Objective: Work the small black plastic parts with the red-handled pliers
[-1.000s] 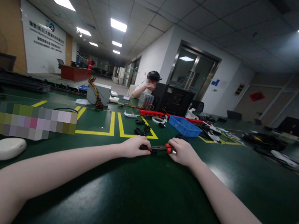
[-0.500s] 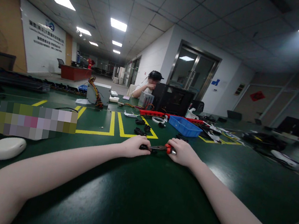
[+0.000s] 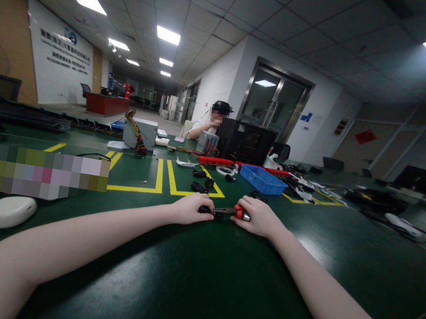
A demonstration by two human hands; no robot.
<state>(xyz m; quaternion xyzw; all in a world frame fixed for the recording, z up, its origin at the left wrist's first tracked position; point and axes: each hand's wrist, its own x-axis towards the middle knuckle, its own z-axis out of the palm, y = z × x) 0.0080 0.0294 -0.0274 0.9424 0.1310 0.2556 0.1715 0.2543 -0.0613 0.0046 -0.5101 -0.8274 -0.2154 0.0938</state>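
Observation:
My right hand (image 3: 258, 217) is closed around the red handles of a pair of needle-nose pliers (image 3: 242, 214). The pliers' jaws point left, toward my left hand (image 3: 190, 209), which is closed on a small black piece (image 3: 205, 209). At that piece the jaw tips meet or nearly meet it; whether they grip it I cannot tell. Both hands are low over the green table (image 3: 194, 275). Just beyond them lie several small black parts (image 3: 198, 187) by a yellow tape line.
A blue tray (image 3: 262, 181) stands beyond my right hand. Further back are a red strip (image 3: 216, 161), a black computer case (image 3: 245, 142) and a power supply (image 3: 140, 133) with coloured wires. A person (image 3: 204, 126) sits behind. A white rounded device (image 3: 8, 212) lies at left.
My right hand and the pliers have shifted very slightly, with the handles turned a little. My left hand stays nearly in place. At the far right, another person's hand has left the view.

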